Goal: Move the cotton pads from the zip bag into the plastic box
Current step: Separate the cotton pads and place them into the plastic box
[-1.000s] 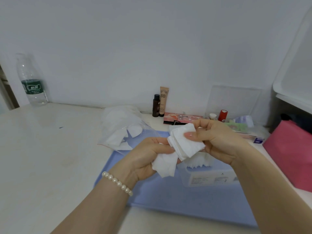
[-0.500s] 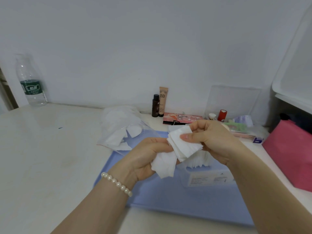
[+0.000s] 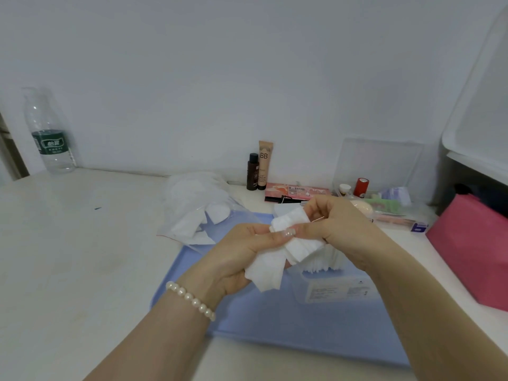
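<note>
1. White wall and a pale table are framing the scene, with a blue mat lying toward the table's right side.
2. Both hands are hovering above the mat's middle, working one bunch of pads.
3. Left hand is gripping the bunch from below, with a loose pad hanging out of its palm.
4. Right hand is pinching the upper stack, thumb pressing across its front face.
5. Box is sitting on the mat directly beneath and just behind the right hand, already showing pads standing on edge inside.
6. Bag is lying at the mat's far left corner, with several pads visible inside.
7. Judging from this, the stack's long axis is running up and away from the person, so it will probably need tipping down; the right hand is nearer the box, and the drop is short and straight downward.
</note>
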Motion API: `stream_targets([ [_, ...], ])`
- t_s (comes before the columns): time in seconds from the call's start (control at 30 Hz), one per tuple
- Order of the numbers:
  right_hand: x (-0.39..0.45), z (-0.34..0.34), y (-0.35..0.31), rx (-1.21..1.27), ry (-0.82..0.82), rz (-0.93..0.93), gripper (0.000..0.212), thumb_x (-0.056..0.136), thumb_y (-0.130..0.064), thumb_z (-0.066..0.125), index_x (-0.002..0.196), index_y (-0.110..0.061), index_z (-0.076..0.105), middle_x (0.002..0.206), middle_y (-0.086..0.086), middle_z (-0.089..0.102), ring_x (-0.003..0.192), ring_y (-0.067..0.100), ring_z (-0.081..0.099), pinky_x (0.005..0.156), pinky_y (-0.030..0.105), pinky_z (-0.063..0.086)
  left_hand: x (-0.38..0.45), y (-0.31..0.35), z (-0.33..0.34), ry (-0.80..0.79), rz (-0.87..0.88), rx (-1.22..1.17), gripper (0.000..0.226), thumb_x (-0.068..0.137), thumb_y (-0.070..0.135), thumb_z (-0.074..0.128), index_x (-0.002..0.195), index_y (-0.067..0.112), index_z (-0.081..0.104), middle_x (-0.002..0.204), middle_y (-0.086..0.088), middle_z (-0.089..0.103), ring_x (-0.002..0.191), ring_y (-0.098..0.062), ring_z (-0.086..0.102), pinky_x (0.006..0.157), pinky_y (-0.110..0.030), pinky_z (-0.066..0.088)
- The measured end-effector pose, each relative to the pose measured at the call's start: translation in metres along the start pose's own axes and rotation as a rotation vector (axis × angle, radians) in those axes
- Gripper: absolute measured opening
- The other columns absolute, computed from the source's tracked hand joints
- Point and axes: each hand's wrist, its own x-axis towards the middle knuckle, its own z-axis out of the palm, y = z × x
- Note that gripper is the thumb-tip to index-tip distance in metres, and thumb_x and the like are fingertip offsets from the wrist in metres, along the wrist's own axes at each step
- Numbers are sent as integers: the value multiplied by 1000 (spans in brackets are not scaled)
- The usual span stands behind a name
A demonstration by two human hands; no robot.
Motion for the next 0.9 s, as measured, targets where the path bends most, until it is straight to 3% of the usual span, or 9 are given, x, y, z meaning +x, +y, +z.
stream_targets([
  [0.17, -5, -5, -4, 2, -176, 148, 33, 75, -10, 73, 104, -14, 59, 97, 6, 68, 83, 18, 67, 59, 27, 53, 0, -2, -3, -16, 20, 181, 29, 67, -13, 67, 94, -2, 69, 90, -16, 71, 79, -22, 69, 68, -30, 58],
  [0.27, -8, -10, -7, -140, -226, 138, 23, 73, -11, 75, 95, -10, 67, 91, 5, 71, 85, 18, 68, 67, 30, 57, 0, -3, -4, -77, 8, 263, 35, 67, -19, 64, 99, -3, 68, 86, -14, 70, 75, -20, 67, 64, -27, 56],
  [0.4, -10, -22, -11, -221, -157, 106, 15, 70, -8, 76, 82, -10, 67, 88, 8, 71, 84, 21, 68, 78, 39, 55, 0, -5, -5, -139, 0, 261, 56, 61, -16, 58, 113, 3, 63, 106, -24, 64, 92, -30, 63, 86, -42, 52],
  [0.53, -8, -32, -11, -102, -3, 63, 14, 74, -6, 73, 85, -9, 64, 89, 9, 69, 85, 25, 66, 77, 43, 54, -3, 0, -4, -171, 20, 62, 61, 65, -31, 46, 113, 5, 58, 97, -19, 70, 86, -28, 70, 78, -35, 57],
  [0.67, -6, -39, -13, 89, 126, 31, 15, 75, -3, 71, 88, -4, 64, 87, 10, 69, 77, 23, 67, 74, 39, 54, 1, -1, -3, -28, 83, -65, 51, 76, -32, 41, 112, 1, 55, 101, -19, 70, 92, -28, 70, 76, -33, 58],
  [0.9, -4, -30, -9, 62, 175, -5, 14, 72, -4, 75, 77, -11, 62, 81, 6, 69, 70, 17, 67, 59, 31, 53, -1, 1, 1, 149, 186, -41, 14, 83, -11, 56, 92, -2, 55, 84, -17, 73, 71, -27, 71, 53, -29, 56],
])
